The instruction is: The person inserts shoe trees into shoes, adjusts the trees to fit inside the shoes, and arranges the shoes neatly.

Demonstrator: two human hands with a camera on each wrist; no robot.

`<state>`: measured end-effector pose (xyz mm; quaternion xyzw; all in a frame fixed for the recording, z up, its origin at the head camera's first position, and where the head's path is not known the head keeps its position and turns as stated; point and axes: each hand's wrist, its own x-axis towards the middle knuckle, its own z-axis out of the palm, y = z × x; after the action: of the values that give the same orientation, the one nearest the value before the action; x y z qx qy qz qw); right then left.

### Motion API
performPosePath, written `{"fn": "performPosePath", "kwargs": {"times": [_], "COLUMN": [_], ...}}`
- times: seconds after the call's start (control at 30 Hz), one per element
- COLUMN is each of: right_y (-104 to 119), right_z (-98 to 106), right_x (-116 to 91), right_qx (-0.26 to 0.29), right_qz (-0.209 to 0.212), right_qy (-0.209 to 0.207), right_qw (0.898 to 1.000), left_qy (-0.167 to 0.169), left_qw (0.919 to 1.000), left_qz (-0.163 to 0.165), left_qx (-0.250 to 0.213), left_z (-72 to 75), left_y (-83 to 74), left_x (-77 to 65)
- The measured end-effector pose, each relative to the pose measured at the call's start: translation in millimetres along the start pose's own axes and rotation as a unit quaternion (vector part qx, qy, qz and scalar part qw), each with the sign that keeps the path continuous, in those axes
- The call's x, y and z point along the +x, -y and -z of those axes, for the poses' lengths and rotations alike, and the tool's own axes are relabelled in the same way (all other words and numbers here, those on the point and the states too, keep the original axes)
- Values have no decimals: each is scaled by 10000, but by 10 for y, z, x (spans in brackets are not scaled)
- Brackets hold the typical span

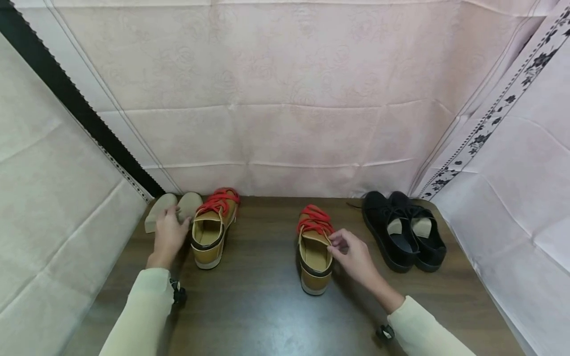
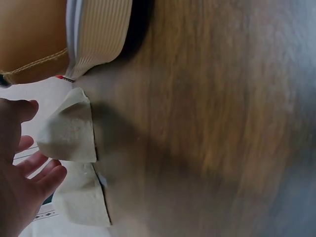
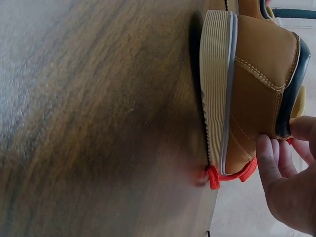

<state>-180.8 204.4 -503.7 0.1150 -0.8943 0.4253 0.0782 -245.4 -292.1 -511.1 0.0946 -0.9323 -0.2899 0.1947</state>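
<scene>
A right hand (image 1: 354, 257) pinches the collar edge (image 1: 330, 245) of a red-laced tan shoe (image 1: 314, 251) at center; the left hand (image 1: 170, 235), fingers loosely parted around nothing, is near beige pieces (image 1: 157, 213) at 10 o'clock. Black shoes (image 1: 403, 254) flank 2 o'clock; wood tabletop (image 1: 262, 316) stretches toward 6.

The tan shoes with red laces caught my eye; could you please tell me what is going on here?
A person's right hand pinches one tan shoe at the side of its opening. The other tan shoe stands apart to the left, beside two pale beige items. The left hand is at those items, though contact is unclear. A pair of black shoes sits at the right, untouched.
</scene>
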Motion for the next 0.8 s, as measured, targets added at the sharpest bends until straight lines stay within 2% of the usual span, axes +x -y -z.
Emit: {"fn": "performPosePath", "kwargs": {"times": [0.2,0.8], "right_y": [-3,0], "right_z": [3,14], "right_x": [-5,-4], "right_qx": [-61,-92], "right_qz": [-25,-43], "right_qy": [16,50], "right_qw": [10000,9999], "left_qy": [-182,-180], "left_qw": [9996,9959], "left_qz": [175,750], "left_qx": [-102,-478], "left_z": [-80,-162], "left_y": [32,74], "left_x": [6,24]}}
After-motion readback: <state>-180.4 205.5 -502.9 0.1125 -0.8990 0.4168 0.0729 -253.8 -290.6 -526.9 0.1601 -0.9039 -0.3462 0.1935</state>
